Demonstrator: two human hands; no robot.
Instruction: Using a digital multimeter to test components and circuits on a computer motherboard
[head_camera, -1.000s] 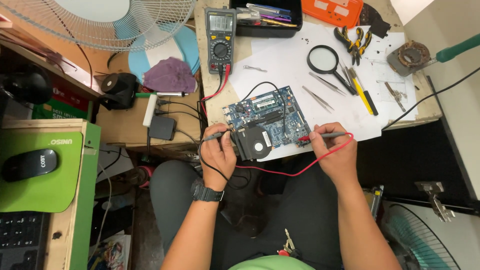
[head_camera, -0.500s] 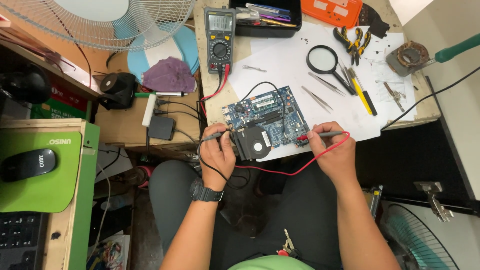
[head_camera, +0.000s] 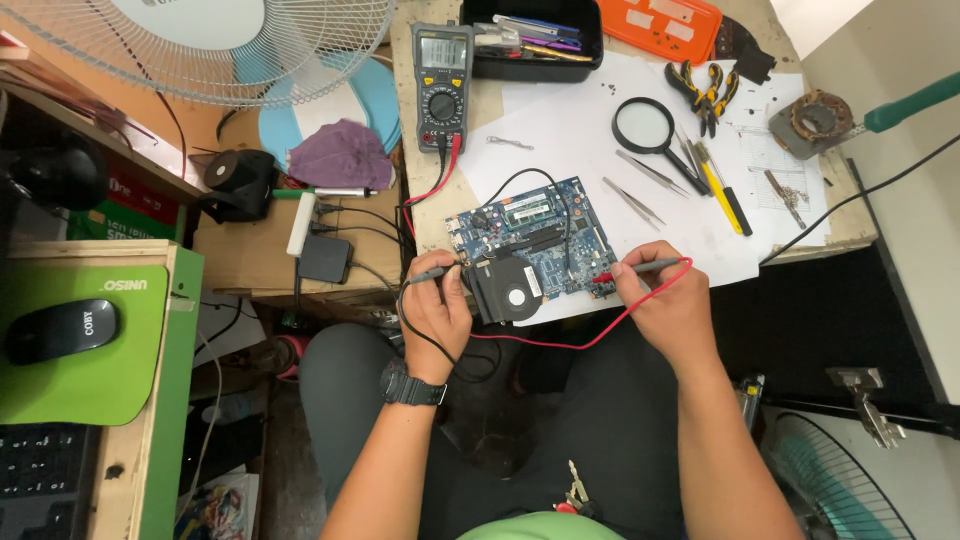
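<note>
A blue circuit board (head_camera: 535, 235) with a black fan (head_camera: 505, 292) lies on white paper at the table's near edge. My left hand (head_camera: 437, 307) grips the black test probe (head_camera: 432, 272), its tip at the board's left edge. My right hand (head_camera: 665, 300) holds the red test probe (head_camera: 640, 268), tip touching the board's right edge. Both leads run to a grey multimeter (head_camera: 442, 85) standing at the back of the table.
A magnifying glass (head_camera: 645, 125), tweezers (head_camera: 632, 203), screwdrivers (head_camera: 718, 190) and yellow-handled pliers (head_camera: 705, 92) lie right of the board. A black tray (head_camera: 532, 38) and orange case (head_camera: 660, 25) sit behind. A desk fan (head_camera: 215, 40), green mouse pad (head_camera: 85, 340) with a mouse lie left.
None beyond a slight shift of my right hand and the red probe along the board's right edge.
</note>
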